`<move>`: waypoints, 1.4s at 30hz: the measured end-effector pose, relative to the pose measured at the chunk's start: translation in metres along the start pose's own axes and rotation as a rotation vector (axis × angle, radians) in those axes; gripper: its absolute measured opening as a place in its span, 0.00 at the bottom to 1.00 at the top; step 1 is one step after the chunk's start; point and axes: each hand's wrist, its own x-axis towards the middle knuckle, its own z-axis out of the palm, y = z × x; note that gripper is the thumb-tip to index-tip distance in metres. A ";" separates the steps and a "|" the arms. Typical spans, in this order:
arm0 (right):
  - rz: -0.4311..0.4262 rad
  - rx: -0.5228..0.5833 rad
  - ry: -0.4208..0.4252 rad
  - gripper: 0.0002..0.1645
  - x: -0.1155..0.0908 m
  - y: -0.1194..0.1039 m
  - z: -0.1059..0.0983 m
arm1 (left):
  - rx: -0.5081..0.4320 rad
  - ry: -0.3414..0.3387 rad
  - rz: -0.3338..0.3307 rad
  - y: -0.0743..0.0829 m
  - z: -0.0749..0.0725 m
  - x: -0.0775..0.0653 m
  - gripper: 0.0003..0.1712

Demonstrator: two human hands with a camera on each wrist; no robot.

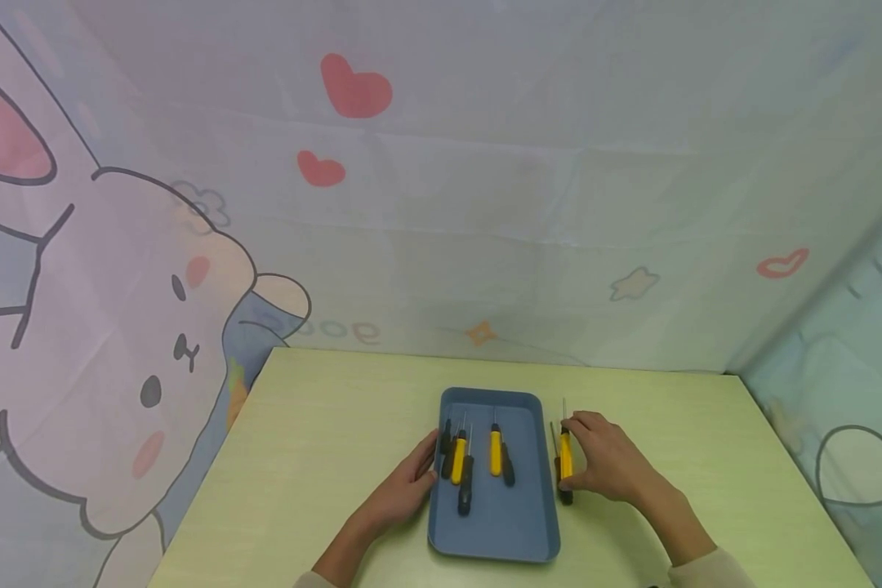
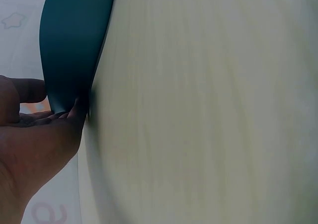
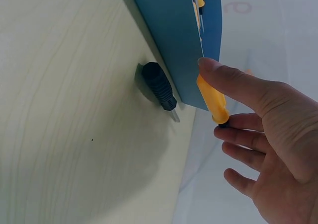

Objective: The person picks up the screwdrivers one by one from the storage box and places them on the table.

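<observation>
My right hand [image 1: 608, 459] pinches a yellow-handled screwdriver [image 3: 212, 99] between thumb and fingertips, just right of the tray. Its shaft points toward the back wall in the head view. A black-handled screwdriver [image 3: 159, 86] lies on the table close by, alongside the tray's outer wall. My left hand [image 1: 403, 488] rests its fingers against the left side of the blue tray [image 1: 494, 531]. From the left wrist, the fingers [image 2: 74, 112] show at the tray's outer wall. Inside the tray are several screwdrivers, among them a yellow one [image 1: 496, 453] and a black one [image 1: 466, 486].
The tray stands on a pale wood-grain table [image 1: 323, 433]. A printed cloth [image 1: 485, 204] with hearts and a large cartoon rabbit hangs behind the table's back edge and along the sides.
</observation>
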 end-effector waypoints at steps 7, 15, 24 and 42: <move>0.004 0.005 -0.003 0.57 -0.001 0.003 0.003 | 0.016 0.002 -0.017 -0.004 0.000 0.002 0.37; 0.001 0.017 0.012 0.56 -0.002 0.006 0.006 | 0.009 0.001 -0.022 -0.007 -0.001 0.003 0.37; 0.011 0.025 0.002 0.56 -0.004 0.008 0.007 | 0.007 0.000 -0.020 -0.007 -0.001 0.003 0.37; 0.041 0.047 -0.020 0.56 -0.009 0.017 0.011 | -0.005 -0.007 -0.017 -0.002 -0.001 0.001 0.37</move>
